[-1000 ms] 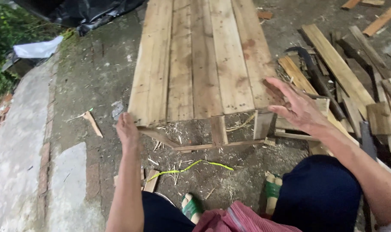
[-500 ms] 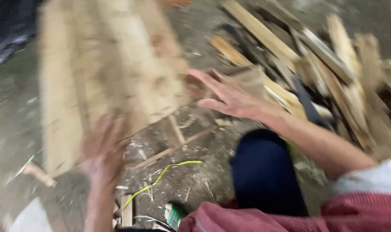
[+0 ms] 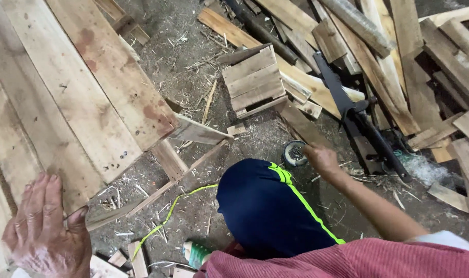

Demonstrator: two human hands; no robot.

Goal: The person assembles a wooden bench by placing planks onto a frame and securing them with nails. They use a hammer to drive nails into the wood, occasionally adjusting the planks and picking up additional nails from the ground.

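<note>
Your right hand (image 3: 322, 158) has swung down from the planks to a small round tin (image 3: 295, 153) on the dirt by your knee, fingers curled loosely, holding nothing. Your left hand (image 3: 48, 231) lies flat, fingers spread, on the plank panel's (image 3: 80, 103) near edge. Its boards run lengthwise up-left, away from you.

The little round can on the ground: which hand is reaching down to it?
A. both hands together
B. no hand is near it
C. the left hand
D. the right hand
D: the right hand hangs just beside the small round can on the dirt, while the left hand lies flat on the end of the wooden boards far to the other side.
</note>
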